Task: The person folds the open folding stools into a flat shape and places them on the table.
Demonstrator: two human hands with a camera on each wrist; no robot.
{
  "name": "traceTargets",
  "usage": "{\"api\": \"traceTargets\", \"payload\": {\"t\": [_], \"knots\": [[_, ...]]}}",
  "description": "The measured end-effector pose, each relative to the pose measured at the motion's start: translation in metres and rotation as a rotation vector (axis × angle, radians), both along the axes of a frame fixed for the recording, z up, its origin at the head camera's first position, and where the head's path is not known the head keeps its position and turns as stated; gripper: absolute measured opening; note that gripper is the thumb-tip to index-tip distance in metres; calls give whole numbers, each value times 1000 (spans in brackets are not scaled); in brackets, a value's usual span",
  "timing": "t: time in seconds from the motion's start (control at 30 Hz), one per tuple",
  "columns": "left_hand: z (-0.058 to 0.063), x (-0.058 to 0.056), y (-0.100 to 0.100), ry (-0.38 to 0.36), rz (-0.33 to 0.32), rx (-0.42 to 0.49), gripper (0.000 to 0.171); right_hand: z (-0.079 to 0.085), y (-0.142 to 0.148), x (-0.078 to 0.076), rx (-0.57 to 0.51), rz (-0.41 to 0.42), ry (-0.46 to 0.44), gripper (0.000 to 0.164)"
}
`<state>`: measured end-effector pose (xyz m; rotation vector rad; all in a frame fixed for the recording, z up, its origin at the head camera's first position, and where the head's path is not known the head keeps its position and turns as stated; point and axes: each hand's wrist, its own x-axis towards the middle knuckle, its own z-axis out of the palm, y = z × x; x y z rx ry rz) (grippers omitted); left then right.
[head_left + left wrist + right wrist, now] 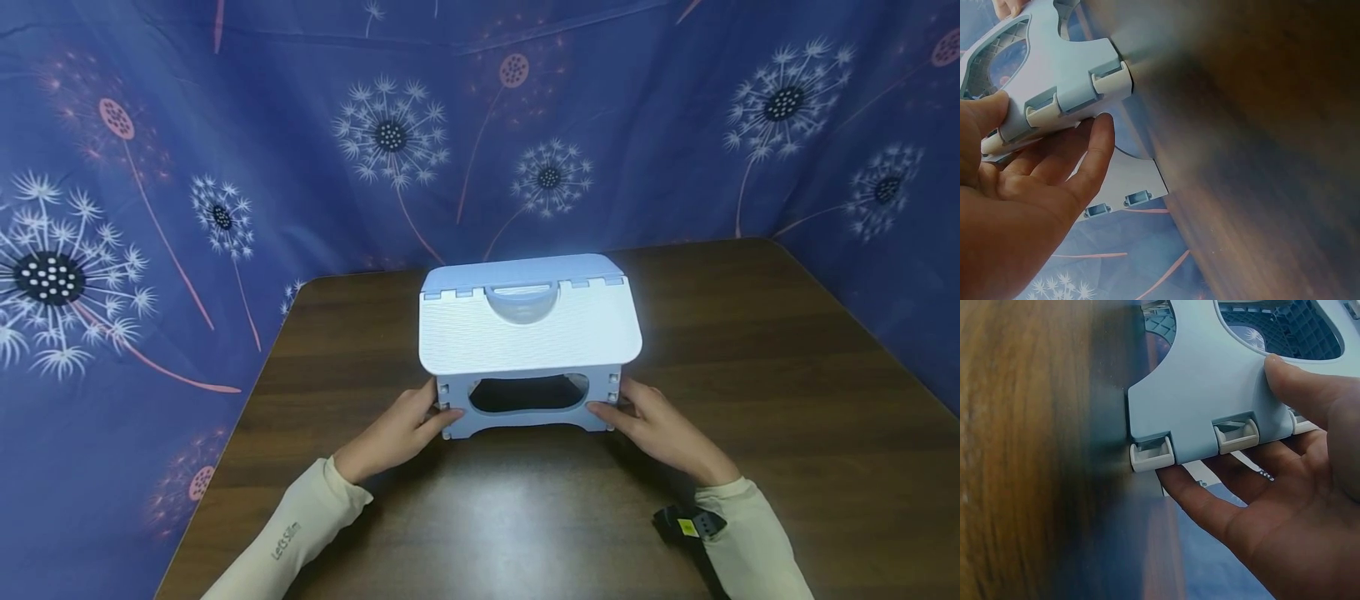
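Through my left wrist view I have the thumb (994,109) of the left hand (401,429) pressed on the front of the folding step stool (453,333), with the other fingers tucked round behind its side edge, so the hand pinches the panel between them. On the other side I see the right hand (663,429) do the same: its thumb (1291,378) lies flat on the front leg panel (603,392), beside the oval cutout, and its fingers sit behind the hinged edge. Just by the fingers, white hinge knuckles (1241,435) are set into notches along the light blue panel. The stool stands upright on the wood-grain table (750,375), toward its far side and roughly midway between left and right, its long front facing me. Above the hands spreads its textured white top panel (592,333), joined at the back to a light blue top panel (517,271), with a blue carry handle (522,296) over a rounded recess where the two meet. Farther out I make out two pale sleeves (281,533), the left one bearing printed lettering, and a black wrist device (708,524) with a yellow label at the right cuff. Beyond the table hangs a blue cloth (637,125) printed with white and pink dandelions.
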<state>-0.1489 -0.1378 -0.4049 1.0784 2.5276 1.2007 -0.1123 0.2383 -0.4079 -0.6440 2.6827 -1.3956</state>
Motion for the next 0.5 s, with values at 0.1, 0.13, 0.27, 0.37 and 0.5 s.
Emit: {"api": "traceTargets", "payload": {"t": [0.1, 0.13, 0.27, 0.37, 0.5], "knots": [[0, 1, 0, 0, 3, -4, 72, -1, 0, 0, 0, -2, -8, 60], [0, 1, 0, 0, 3, -4, 73, -1, 0, 0, 1, -3, -9, 60], [0, 0, 1, 9, 0, -1, 74, -1, 0, 0, -1, 4, -6, 60], [-1, 0, 1, 10, 0, 1, 74, 0, 0, 0, 0, 5, -6, 60], [0, 0, 1, 6, -5, 8, 74, 2, 0, 0, -4, 8, -13, 59]]}}
